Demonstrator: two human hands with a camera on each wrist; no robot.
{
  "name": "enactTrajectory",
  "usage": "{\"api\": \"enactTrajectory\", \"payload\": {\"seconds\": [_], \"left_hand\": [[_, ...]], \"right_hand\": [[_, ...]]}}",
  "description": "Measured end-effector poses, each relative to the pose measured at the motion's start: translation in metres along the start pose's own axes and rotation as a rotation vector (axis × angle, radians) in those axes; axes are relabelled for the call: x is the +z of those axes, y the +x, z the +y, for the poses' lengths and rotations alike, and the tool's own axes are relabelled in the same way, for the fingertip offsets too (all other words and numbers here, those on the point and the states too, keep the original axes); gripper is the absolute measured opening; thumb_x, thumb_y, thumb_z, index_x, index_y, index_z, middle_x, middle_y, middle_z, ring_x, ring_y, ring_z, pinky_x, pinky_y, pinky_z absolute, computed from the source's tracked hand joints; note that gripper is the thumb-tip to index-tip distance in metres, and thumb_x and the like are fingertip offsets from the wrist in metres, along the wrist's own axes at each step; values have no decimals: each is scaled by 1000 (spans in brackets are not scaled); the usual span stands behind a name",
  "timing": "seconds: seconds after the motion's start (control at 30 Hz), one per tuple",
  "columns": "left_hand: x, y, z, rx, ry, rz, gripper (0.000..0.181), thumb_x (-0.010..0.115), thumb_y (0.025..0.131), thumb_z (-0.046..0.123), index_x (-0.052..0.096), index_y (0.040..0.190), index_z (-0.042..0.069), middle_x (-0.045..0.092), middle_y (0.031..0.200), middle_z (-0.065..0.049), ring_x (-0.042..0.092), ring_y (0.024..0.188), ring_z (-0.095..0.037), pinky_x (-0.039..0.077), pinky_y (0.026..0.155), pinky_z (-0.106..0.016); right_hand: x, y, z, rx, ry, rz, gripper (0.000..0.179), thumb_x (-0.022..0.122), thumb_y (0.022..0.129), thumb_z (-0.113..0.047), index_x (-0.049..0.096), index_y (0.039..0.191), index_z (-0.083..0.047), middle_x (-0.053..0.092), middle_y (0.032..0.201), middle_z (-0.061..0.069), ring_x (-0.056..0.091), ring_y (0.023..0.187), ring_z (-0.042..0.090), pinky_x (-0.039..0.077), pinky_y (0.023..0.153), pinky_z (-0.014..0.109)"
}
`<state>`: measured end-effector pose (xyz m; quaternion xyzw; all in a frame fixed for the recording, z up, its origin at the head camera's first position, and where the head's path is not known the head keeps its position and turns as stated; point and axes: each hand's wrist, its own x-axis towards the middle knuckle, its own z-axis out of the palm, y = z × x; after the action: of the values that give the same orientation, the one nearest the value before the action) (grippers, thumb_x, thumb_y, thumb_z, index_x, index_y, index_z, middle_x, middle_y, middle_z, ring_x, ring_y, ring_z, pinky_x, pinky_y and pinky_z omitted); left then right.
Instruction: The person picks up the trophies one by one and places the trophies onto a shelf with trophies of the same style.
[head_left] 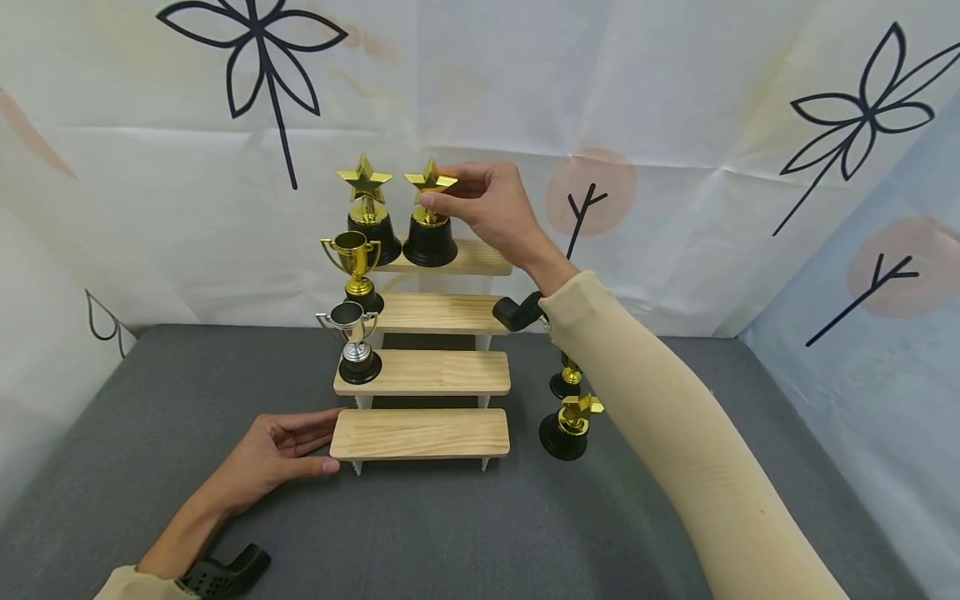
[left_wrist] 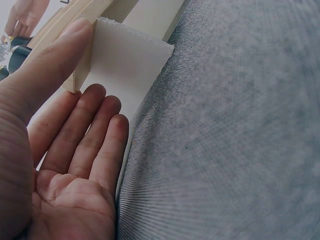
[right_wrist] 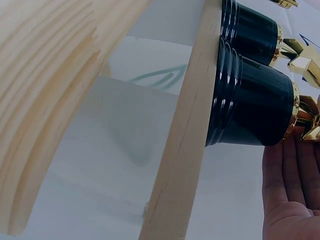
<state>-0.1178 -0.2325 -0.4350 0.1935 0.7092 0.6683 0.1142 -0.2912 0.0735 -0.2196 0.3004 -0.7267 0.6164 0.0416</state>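
My right hand [head_left: 491, 204] pinches the gold star of a black-based star trophy [head_left: 431, 242]. Its base [right_wrist: 255, 100] rests against the top step in the right wrist view. Just left of it stands a matching star trophy [head_left: 375, 229]. Down the left side of the wooden step stand [head_left: 420, 433] are a gold cup trophy [head_left: 352, 254] and, one step lower, a silver cup trophy [head_left: 356, 342]. My left hand [head_left: 273, 458] holds the left end of the lowest step, thumb [left_wrist: 55, 60] at one edge and fingers [left_wrist: 75, 135] at the other.
Right of the stand, a small star trophy [head_left: 566, 433] stands on the grey tabletop [head_left: 420, 533]. Another trophy [head_left: 567, 379] behind it is partly hidden by my right sleeve [head_left: 660, 400]. A white patterned cloth [head_left: 480, 83] hangs behind the stand.
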Motion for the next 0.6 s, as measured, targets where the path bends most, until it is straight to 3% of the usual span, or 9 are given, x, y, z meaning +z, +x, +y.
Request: {"api": "enactTrajectory", "payload": {"seconds": [0.6], "left_hand": [[0, 0, 0, 5, -23, -7, 69, 77, 84, -9, 41, 140, -23, 62, 135, 9, 60, 122, -8, 55, 99, -29]], "right_hand": [[-1, 1, 2, -3, 34, -16, 34, 77, 90, -1, 70, 122, 5, 74, 108, 16, 72, 96, 24, 60, 91, 36]]}}
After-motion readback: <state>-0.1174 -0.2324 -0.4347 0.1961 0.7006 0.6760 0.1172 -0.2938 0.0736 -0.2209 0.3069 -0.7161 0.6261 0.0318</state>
